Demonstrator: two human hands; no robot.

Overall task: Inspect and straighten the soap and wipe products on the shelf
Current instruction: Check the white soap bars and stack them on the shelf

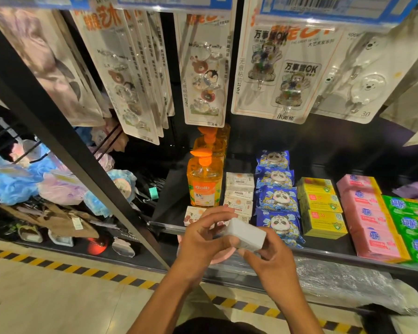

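Forearms rise bare from the bottom edge and meet on one thing: a small white rectangular soap box (245, 233), held just in front of the black shelf (171, 189) and a little above its front rail. My left hand (203, 235) has its grip curled over the box's left end, fingers across the top and thumb on the near face. My right hand (273, 256) pinches the lower right end, thumb on the side; its fingers go under the box, out of sight. Neither grip is spread, and both are closed on the box.

The box's long axis runs crosswise and dips toward the right. Straight beyond it, just past my left fingertips, is the row of white soap boxes (239, 189), which runs front to back with each box lying crosswise. As I read it, the box belongs at the front of that row, so I would level it and push it forward. The left hand is slightly nearer.

An orange pump bottle of hand wash (204, 184) stands left of the row. To its right lie blue panda-print wipe packs (275, 196), then yellow soap boxes (321, 206), then pink soap packs (367, 213). Farthest up hang carded adhesive hooks (203, 75).
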